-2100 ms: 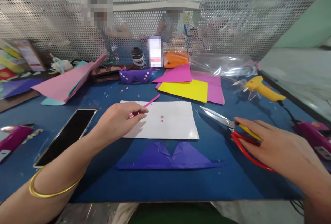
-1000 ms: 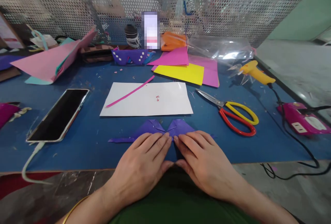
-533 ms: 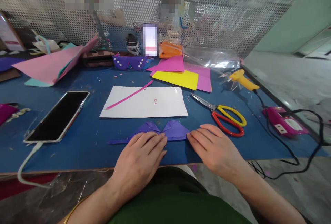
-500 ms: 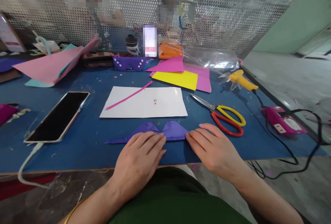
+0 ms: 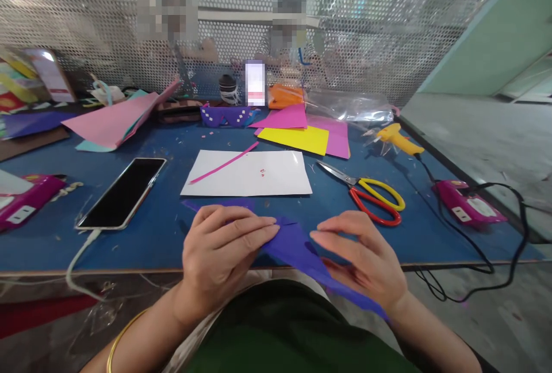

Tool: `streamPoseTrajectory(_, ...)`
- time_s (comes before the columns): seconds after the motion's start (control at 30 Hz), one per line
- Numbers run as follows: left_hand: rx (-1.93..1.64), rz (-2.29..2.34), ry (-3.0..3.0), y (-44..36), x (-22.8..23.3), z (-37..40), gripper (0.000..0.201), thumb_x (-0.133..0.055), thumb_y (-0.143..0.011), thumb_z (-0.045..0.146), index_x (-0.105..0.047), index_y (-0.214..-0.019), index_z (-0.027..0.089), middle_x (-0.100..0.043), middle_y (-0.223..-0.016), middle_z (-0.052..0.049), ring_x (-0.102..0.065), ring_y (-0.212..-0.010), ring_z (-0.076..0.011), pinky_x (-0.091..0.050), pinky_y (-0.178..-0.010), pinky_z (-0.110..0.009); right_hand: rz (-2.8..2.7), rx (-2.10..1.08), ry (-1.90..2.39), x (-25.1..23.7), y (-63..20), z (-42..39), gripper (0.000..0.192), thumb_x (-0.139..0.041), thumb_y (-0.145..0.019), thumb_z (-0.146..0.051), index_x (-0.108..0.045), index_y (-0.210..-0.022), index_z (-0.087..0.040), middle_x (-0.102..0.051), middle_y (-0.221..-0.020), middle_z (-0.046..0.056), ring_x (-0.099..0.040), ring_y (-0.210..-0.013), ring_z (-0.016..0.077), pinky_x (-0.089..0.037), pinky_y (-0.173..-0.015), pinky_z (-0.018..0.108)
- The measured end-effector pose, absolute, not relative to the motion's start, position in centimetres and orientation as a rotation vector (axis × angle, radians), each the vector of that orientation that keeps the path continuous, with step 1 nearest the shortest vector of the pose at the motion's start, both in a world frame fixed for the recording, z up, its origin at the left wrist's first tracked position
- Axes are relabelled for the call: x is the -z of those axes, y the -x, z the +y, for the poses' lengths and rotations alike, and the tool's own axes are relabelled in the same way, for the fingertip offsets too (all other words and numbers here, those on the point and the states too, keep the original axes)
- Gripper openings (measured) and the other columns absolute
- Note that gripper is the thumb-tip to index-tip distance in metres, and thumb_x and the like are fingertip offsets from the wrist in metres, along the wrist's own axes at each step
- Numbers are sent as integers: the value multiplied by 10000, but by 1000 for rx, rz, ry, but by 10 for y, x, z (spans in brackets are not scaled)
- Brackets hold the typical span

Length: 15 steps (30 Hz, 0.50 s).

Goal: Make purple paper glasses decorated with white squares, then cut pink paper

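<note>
Purple folded paper (image 5: 295, 246) lies slantwise between the two hands at the near side of the blue table (image 5: 150, 246), its right end reaching past the near edge. The left hand (image 5: 228, 241) covers its middle, fingers laid together on top (the thumb is hidden, so I cannot tell whether it pinches). The right hand (image 5: 364, 249) has its fingers spread apart, the paper's right part running between it and the lap.

Just beyond lies a white sheet (image 5: 287, 183) with a magenta strip (image 5: 224, 163) slanting across its left half and tiny pinkish bits (image 5: 262, 172) near its middle. Closest to the right hand on the far side are the scissors (image 5: 355, 181), blades together, one handle red and one yellow. A yellow glue gun (image 5: 399, 139) sits farther right, its black cord leading toward a magenta power strip (image 5: 470, 203). On the left lies a smartphone (image 5: 123, 195) with a white cable (image 5: 77, 261) dropping over the near edge.

At the far side are a purple eye mask (image 5: 226, 116), a yellow sheet (image 5: 297, 139) and a clear plastic bag (image 5: 353, 107), all before a perforated metal screen (image 5: 241, 39).
</note>
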<state>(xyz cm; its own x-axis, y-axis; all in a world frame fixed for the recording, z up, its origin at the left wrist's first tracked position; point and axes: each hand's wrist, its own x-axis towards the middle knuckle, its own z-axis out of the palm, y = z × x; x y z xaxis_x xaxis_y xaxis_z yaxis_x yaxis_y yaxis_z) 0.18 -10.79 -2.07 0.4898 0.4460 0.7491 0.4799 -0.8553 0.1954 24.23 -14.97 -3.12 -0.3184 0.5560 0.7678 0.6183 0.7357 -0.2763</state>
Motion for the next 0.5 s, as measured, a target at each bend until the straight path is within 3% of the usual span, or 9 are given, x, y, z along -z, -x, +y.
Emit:
streamPoseTrajectory(0.17,1340,-705,2706,-20,16,-98,211,-565,-940,163,-727,-1032,262,-789,-1015,22,-669,-967,-204,-446,-794,-378,-2058,242,801,20,-240,-166,163,-562,-913,-88,-699,-954,-168,-694,-868,41,-659,-783,124,-553,-721,316)
streamPoseTrajectory(0.3,1257,-776,2587,-30,16,-96,268,-650,-886,153,-698,-1145,202,-744,-1162,-55,-634,-1073,-234,-461,-874,-382,-2107,677,867,22,-239,-173,153,-654,-836,-35,-732,-927,-131,-738,-847,47,-685,-797,140,-527,-752,310)
streamPoseTrajectory(0.37,1218,-783,2588,-30,23,-102,278,-699,-852,157,-705,-1127,194,-759,-1097,-52,-644,-1013,-220,-469,-848,-358,-2095,803,857,32,-238,-170,119,-688,-814,-40,-738,-895,-111,-746,-822,58,-679,-762,142,-508,-729,316)
streamPoseTrajectory(0.5,1228,-751,2704,-23,44,-122,178,-722,-838,151,-731,-1010,195,-774,-931,-8,-660,-874,-173,-454,-800,-329,-2114,763,919,58,-235,-166,84,-674,-841,-67,-729,-880,-117,-751,-796,46,-656,-704,130,-488,-730,329)
